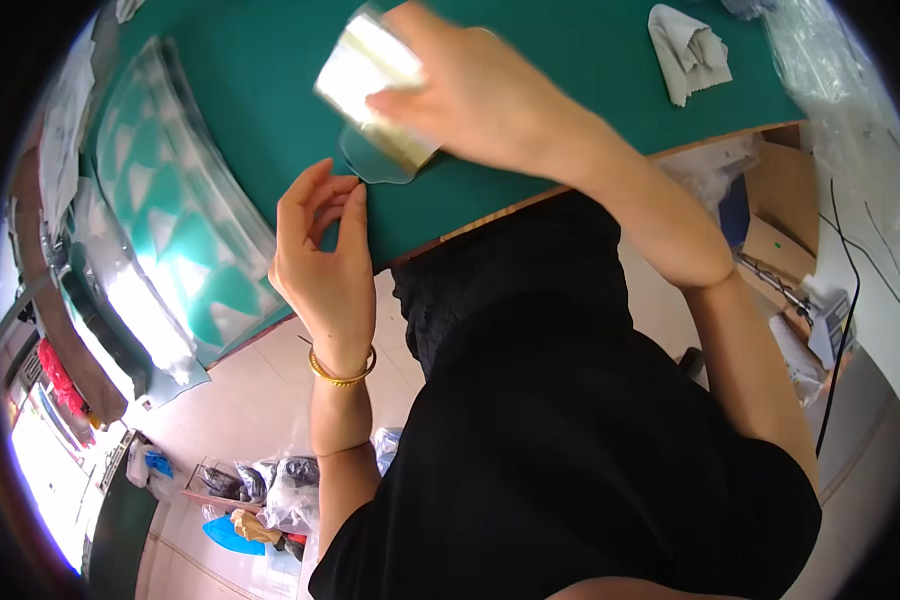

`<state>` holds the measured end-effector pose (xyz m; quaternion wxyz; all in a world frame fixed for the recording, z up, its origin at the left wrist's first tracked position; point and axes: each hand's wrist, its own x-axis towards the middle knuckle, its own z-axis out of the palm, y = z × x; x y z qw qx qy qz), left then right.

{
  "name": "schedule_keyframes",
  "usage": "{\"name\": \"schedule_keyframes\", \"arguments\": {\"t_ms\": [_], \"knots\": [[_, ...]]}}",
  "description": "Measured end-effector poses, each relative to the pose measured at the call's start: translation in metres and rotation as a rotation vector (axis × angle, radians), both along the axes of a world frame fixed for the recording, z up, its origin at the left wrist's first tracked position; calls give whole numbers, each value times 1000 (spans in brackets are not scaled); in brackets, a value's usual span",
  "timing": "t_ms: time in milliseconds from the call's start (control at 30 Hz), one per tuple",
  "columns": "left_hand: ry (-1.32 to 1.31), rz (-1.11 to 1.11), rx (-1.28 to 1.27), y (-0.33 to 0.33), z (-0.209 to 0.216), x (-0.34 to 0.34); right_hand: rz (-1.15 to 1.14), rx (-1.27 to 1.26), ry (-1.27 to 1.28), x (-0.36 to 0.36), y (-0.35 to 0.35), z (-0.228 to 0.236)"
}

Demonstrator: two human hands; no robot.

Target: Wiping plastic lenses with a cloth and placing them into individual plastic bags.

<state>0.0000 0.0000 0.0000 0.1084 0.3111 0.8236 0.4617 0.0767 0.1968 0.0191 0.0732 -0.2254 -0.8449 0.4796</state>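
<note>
My right hand [460, 90] grips a shiny pale-gold, box-like thing [365, 70], smeared by motion and glare. It is tilted over a thin clear piece with a rounded outline [365, 158] on the green table [260, 60]. The gold thing hides part of the clear piece. At the near left edge of that piece, my left hand [325, 225] has its thumb and fingertips drawn together on the rim. The other fingers of this hand are curled, and a gold bracelet circles its wrist.
Clear plastic sheets [160, 190] lie along the table's left side. A crumpled grey cloth [690, 55] rests at the far right, with clear plastic wrapping [835, 70] beyond it. Below right stands a cardboard box [785, 200]. Bagged things [290, 490] sit on the floor at lower left.
</note>
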Motion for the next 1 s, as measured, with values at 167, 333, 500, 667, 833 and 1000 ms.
{"name": "schedule_keyframes", "arguments": {"t_ms": [167, 333, 500, 667, 833, 1000], "knots": [[97, -209, -239, 21, 42, -13, -218, 418, 309, 61, 86, -19], [421, -556, -278, 72, 40, -28, -319, 509, -182, 93, 80, 31], [392, -664, -358, 82, 26, -40, -575, 389, 48, 120, 100, 98], [563, -650, -229, 118, 61, -71, -329, 872, 75, 159, 216, 85], [713, -461, -212, 176, 117, -152, -202, 805, -402, 145, 233, 80], [615, -443, -439, 218, 124, -203, -118, 850, -298, 144, 229, 83]]}}
